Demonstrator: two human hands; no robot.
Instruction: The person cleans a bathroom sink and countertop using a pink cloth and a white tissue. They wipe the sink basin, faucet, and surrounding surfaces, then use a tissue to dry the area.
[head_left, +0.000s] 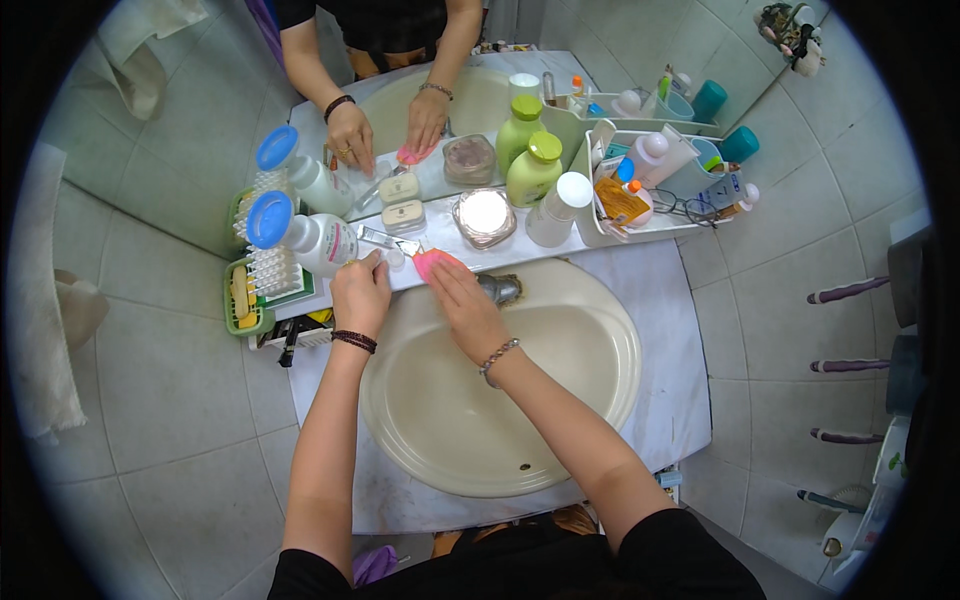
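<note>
A pink and orange cloth (430, 262) lies on the white shelf (487, 259) above the sink, pressed under the fingers of my right hand (463, 300). My left hand (361, 289) is at the shelf's front edge, left of the cloth, with its fingers bent near a small clear round lid (394, 259); whether it grips anything is hidden. A clear, flat tube (384, 238) lies just behind the hands. Behind it are a small lidded box (403, 216) and, to the right, a square clear container (484, 217). A white pump bottle (326, 244) with a blue top stands by my left hand.
The oval sink (502, 390) and its metal faucet (501, 288) lie below the shelf. Right of the hands stand a green bottle (534, 176), a white bottle (555, 214) and a white organizer (592, 232) full of toiletries. A green soap dish (259, 322) sits far left. The mirror repeats the scene.
</note>
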